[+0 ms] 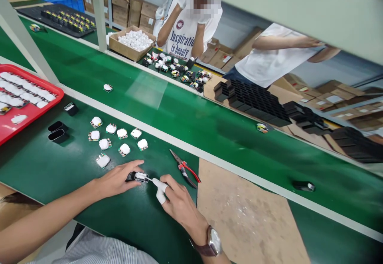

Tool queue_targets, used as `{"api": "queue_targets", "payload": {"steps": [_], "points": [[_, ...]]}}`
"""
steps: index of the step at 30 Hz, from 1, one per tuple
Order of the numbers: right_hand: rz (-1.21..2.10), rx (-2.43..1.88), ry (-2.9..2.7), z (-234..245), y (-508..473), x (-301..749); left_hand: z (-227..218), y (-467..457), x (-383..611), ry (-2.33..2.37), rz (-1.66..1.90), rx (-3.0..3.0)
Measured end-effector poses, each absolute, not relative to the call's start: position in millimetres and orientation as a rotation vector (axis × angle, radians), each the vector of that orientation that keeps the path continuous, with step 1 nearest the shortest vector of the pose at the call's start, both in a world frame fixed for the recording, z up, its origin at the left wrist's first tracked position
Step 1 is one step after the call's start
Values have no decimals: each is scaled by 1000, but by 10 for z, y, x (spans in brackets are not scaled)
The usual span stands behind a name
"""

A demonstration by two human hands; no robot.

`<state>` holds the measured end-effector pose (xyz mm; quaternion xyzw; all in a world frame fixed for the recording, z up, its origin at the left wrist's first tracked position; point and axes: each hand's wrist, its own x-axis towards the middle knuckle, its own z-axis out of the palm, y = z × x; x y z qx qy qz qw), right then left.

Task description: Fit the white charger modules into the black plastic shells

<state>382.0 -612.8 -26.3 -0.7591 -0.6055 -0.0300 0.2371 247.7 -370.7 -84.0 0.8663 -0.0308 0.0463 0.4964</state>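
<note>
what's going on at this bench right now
A person's left hand holds a small black case with something white in its open end. The right hand, fingertips wrapped in white, holds a thin, pale thing against that end. White-topped boards lie beyond the left hand, and red-handled pliers lie beyond the right.

The dark green workbench (125,220) carries red-handled needle-nose pliers (183,168). Just right of the pliers lies a brown cardboard sheet (239,216); left of them, nine white-topped circuit boards (124,149); farther left, three black oval casings (64,135); farthest left, a red tray (60,94).
</note>
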Motion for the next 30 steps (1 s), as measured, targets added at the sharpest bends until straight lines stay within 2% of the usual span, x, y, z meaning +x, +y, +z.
{"api": "queue_targets", "payload": {"steps": [22, 30], "points": [[-14, -2097, -1704, -273, -5988, 3771, -841, -3702, 2487, -45, 72, 2059], [-92, -2178, -1825, -133, -6012, 3782, -857, -3699, 2484, -70, 91, 2075]]}}
